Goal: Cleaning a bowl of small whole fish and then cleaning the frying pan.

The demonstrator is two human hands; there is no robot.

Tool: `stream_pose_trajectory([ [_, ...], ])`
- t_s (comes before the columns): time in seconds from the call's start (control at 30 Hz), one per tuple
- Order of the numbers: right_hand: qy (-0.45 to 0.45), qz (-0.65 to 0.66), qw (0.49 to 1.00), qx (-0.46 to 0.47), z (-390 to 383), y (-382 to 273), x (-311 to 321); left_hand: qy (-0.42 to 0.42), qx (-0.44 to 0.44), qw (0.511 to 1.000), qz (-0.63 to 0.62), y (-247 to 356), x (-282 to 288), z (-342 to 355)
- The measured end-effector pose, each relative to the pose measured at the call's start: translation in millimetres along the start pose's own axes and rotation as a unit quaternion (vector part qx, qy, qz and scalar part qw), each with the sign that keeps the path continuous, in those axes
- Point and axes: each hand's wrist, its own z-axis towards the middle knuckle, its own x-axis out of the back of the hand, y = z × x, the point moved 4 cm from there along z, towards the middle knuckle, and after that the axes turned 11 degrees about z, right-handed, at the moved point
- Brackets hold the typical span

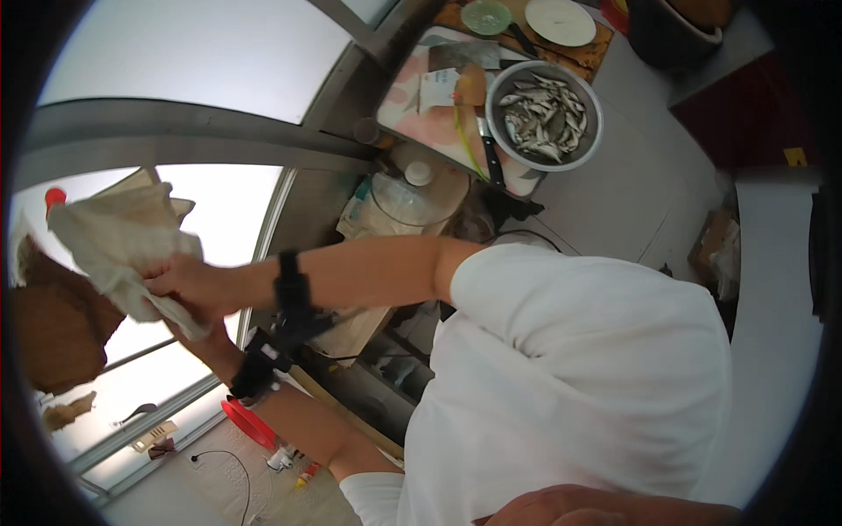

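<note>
My right hand (189, 285) grips a crumpled cream cloth (123, 237), raised at the left beside the bright window panes. My left hand (197, 337) is behind and below the right one, close to the cloth's lower end; its fingers are hidden. A brown cloth (61, 333) hangs left of the cream one, near the glass. Dark straps with small devices are on both my wrists.
A bowl of small fish (544, 114) sits on a pale board (403, 110) with a cleaver (456, 54) and knife (489, 153); plates (559, 19) lie behind. A glass lid (395, 202), dark red cabinet (737, 114) and red plastic item (250, 421) surround me.
</note>
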Motion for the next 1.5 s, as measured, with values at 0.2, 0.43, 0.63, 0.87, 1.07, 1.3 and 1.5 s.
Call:
stream_pose_trajectory([
  [0.2,0.120,-0.244,0.962,0.036,-2.4,-5.4,7.7,0.031,0.068,0.997,-0.032,26.8,-42.1,23.1],
  [0.43,-0.017,-0.525,0.847,0.088,-10.6,-28.5,-23.0,0.025,0.087,0.995,-0.037,39.1,-32.1,24.0],
  [0.63,-0.085,-0.871,0.371,0.311,-12.8,-29.4,-40.0,0.027,0.112,0.991,-0.065,53.0,-18.8,4.6],
  [0.87,-0.219,-0.794,0.530,0.200,7.4,-28.6,-8.0,0.035,0.060,0.997,-0.034,45.8,-40.0,15.7],
  [1.07,-0.090,-0.611,0.763,0.190,1.6,-55.2,-27.5,0.059,0.014,0.998,-0.020,72.7,-15.4,27.0],
  [1.3,-0.015,-0.472,0.881,-0.005,37.1,-52.8,-2.9,0.038,-0.015,0.999,-0.033,52.0,-60.5,31.2],
  [1.5,0.172,-0.428,0.887,-0.021,5.0,-25.9,-36.7,0.165,-0.012,0.981,0.105,68.0,-22.7,3.7],
])
